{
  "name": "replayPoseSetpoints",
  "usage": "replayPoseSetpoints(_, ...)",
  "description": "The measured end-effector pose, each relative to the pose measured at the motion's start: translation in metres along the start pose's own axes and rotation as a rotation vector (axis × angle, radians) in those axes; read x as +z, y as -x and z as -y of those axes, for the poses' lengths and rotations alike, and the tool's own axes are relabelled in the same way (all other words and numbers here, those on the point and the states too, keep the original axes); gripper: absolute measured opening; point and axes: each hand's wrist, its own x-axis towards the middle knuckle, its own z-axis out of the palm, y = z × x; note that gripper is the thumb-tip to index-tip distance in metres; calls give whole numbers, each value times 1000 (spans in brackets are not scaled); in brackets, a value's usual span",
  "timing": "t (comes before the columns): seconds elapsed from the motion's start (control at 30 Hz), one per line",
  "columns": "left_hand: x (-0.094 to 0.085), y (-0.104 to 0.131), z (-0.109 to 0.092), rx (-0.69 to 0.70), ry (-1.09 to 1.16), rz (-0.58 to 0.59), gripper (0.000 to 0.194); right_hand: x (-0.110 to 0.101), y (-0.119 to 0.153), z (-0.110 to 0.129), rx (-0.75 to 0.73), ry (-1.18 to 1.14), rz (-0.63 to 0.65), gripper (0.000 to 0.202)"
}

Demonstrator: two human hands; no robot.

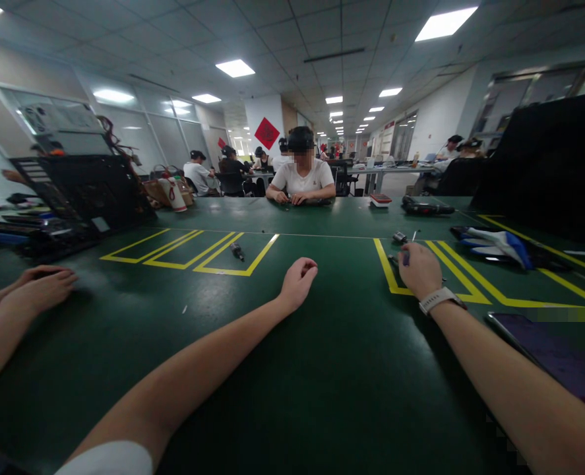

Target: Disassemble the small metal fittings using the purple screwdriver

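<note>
My left hand (299, 282) is loosely closed over the middle of the green table (332, 369), with nothing showing in its curled fingers. My right hand (421, 269), a watch (440, 300) on its wrist, is over a yellow-taped box at the right. Its fingers are bent downward and mostly hidden; a small purple patch (405, 258) shows at them, and what they grip I cannot make out. Just beyond these fingers lies a small dark metallic part (400, 237). Another small cylindrical part (237, 251) lies inside a taped box to the left of my left hand.
A co-worker's hands (39, 287) rest at the left edge. Across the table sits another person (302, 175) with both hands on the tabletop. At right are blue-and-white gloves (500, 245), a dark power tool (427, 207), a red-and-white box (380, 200) and a phone-like slab (544, 349).
</note>
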Motion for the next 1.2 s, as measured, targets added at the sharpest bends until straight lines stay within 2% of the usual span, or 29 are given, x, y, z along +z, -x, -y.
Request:
replayPoseSetpoints(0.13,1,2,0,8,-36,-15,19,-19,1,0,113,-55,-282,34)
replayPoseSetpoints(0.2,2,3,-1,10,-78,-35,19,-26,2,2,134,-90,-346,34)
replayPoseSetpoints(0.27,-1,-1,-1,5,-142,-76,17,-28,5,9,105,-134,-342,34)
replayPoseSetpoints(0.33,-10,-9,0,-16,-227,-155,15,-26,14,23,19,-185,-271,32)
replayPoseSetpoints(0.4,-27,-21,5,-62,-329,-283,14,-23,29,41,-120,-243,-136,29)
replayPoseSetpoints(0.53,-79,-47,23,-245,-541,-579,24,-26,71,79,-463,-359,213,18)
replayPoseSetpoints(0.63,-116,-60,41,-398,-655,-645,30,-35,99,97,-627,-416,401,12)
replayPoseSetpoints(0.7,-132,-66,53,-484,-704,-612,34,-39,109,102,-684,-437,473,14)
replayPoseSetpoints(0.77,-140,-71,64,-551,-729,-538,33,-40,113,104,-711,-450,515,16)
replayPoseSetpoints(0.93,-139,-79,82,-599,-731,-347,32,-38,111,101,-692,-477,567,17)
replayPoseSetpoints(1.07,-128,-72,84,-471,-694,-221,32,-42,111,99,-652,-523,616,16)
replayPoseSetpoints(1.2,-112,-49,71,-227,-614,-6,27,-48,116,98,-585,-618,662,15)
